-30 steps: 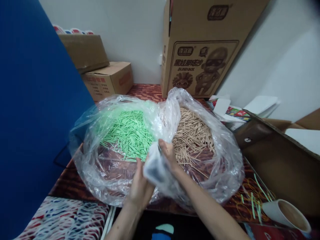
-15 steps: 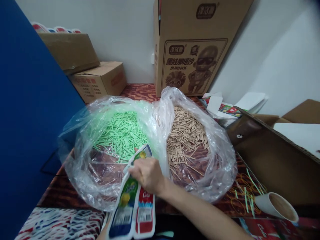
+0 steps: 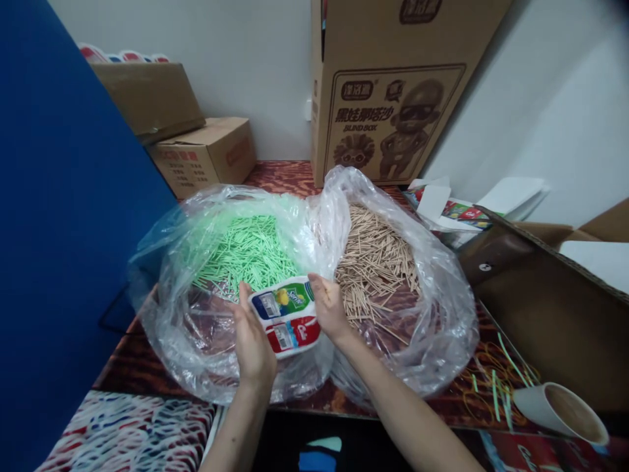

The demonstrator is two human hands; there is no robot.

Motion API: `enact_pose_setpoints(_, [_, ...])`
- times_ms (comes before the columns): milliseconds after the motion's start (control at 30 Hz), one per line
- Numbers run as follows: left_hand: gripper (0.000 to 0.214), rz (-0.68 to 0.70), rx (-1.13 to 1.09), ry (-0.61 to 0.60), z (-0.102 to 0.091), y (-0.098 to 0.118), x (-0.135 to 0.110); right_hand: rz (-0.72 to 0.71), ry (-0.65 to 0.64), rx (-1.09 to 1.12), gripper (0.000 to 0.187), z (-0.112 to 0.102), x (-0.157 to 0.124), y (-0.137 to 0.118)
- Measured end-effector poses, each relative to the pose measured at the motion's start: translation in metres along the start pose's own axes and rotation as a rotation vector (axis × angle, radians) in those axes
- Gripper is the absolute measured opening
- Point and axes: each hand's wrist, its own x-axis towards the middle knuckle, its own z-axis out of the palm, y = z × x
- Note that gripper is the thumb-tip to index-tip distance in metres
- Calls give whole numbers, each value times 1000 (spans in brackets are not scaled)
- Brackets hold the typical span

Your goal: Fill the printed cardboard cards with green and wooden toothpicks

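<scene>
A printed card (image 3: 285,314) shaped like two joined drink bottles, one green and blue, one red, is held level above the front of the plastic bags. My right hand (image 3: 331,305) is closed around its right end. My left hand (image 3: 253,344) stands at its left end, fingers stretched out and the palm side against the edge. Behind the card lie thin green sticks (image 3: 250,252) in a clear plastic bag (image 3: 162,341). Brown sticks (image 3: 376,255) fill part of a second clear bag (image 3: 449,328) to the right.
A tall cardboard box (image 3: 388,124) stands at the back, a smaller carton (image 3: 211,157) left of it. At right are an open box (image 3: 535,314), a paper cup (image 3: 560,413) on its side, and rubber bands (image 3: 466,403). Striped printed pieces (image 3: 132,432) cover the front left; a blue panel (image 3: 63,229) rises there.
The card has turned from steeply slanted to nearly level, and its lower end has come up. My left hand has risen into view at its left end; the right hand has shifted right.
</scene>
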Motion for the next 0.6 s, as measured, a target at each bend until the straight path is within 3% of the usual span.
enact_pose_setpoints(67, [57,-58,-54,10,-7,-5,12,48,-108,204,50,13,-17,-6])
enact_pose_setpoints(167, [59,-244,-165,-189,-20,-14,21,-26,-284,294,49,28,-34,-18])
enact_pose_setpoints(233, [64,-306,-239,-333,-26,-16,20,-58,-321,299,51,35,-37,-24])
enact_pose_setpoints(300, [65,-309,-291,-387,-29,-14,15,-58,-287,303,52,37,-33,-25])
enact_pose_setpoints(467, [61,-244,-359,-282,-21,-3,0,31,-109,266,55,38,-11,-13])
enact_pose_setpoints(600, [56,-226,-348,-198,-13,-5,1,130,-78,323,53,40,-3,-8])
